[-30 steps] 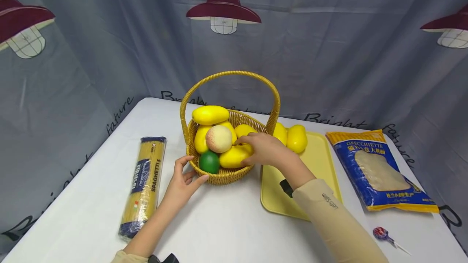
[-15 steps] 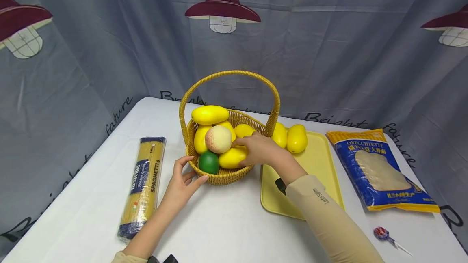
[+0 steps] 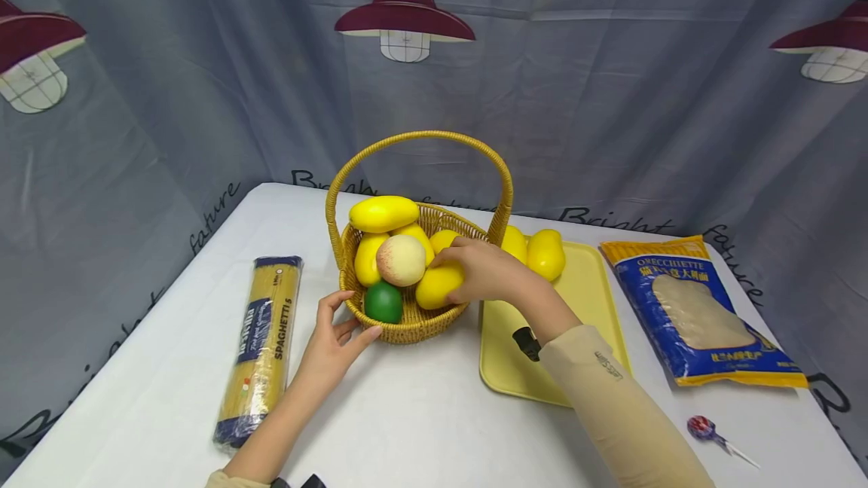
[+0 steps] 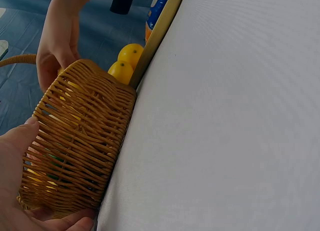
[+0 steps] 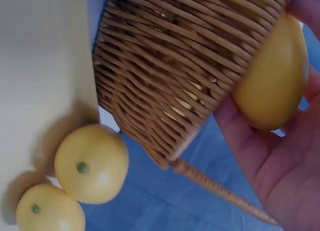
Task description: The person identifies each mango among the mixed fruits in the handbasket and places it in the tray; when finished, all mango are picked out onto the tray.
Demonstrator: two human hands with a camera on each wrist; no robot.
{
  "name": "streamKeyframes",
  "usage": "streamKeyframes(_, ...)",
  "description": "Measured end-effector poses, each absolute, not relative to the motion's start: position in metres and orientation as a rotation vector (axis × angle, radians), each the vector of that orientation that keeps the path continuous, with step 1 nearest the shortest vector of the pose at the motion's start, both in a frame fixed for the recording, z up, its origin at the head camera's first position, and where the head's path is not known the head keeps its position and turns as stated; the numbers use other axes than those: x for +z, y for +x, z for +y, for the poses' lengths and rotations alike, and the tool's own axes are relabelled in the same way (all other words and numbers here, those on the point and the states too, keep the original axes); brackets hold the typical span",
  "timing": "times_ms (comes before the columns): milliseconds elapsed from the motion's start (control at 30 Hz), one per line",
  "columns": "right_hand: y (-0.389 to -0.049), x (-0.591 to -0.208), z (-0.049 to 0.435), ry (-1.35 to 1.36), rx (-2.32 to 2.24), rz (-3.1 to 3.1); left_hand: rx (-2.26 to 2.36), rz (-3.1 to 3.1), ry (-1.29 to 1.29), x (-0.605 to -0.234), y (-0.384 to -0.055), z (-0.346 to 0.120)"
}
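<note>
The right hand (image 3: 484, 272) had its fingers curled round a yellow mango (image 3: 439, 285) at the basket's (image 3: 414, 326) near rim. The left hand (image 3: 334, 341) steadied the basket's front wall, fingers relaxed. The heaped peach (image 3: 401, 260) beside the mango could tumble onto the surface (image 3: 420, 413) if jostled.

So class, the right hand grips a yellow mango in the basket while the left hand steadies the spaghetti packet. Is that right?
Not quite. The right hand does grip a yellow mango in the basket, but the left hand steadies the basket's side, not the spaghetti packet, which lies untouched. The head view shows it.
</note>
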State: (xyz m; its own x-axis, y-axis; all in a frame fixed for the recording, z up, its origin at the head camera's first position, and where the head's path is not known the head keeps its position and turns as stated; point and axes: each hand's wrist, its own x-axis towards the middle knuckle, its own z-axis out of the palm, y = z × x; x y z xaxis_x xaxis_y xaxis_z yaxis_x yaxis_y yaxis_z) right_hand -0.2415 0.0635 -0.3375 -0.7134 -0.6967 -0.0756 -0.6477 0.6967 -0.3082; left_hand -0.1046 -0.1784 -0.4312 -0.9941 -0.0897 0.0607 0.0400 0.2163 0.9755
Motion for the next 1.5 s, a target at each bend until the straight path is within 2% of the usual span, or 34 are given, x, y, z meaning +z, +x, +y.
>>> streamKeyframes(300,-0.221,-0.323,0.088,-1.086,-0.656,2.810,-1.935,-2.367,0.052,-0.432,-0.103,-0.179)
streamKeyframes(600,-0.195,-0.321,0.146,-0.895,-1.215,2.947,-1.921,-2.380,0.054,-0.429,-0.101,-0.179)
streamKeyframes(1000,-0.212,-0.345,0.223,-0.191,-1.530,3.160,-1.931,-2.389,0.043,-0.424,-0.099,-0.176)
streamKeyframes(1300,-0.242,-0.386,0.237,0.340,-1.491,3.136,-1.939,-2.384,0.047,-0.424,-0.099,-0.177)
streamKeyframes(1500,-0.256,-0.405,0.244,0.487,-1.350,3.139,-1.935,-2.391,0.041,-0.424,-0.099,-0.177)
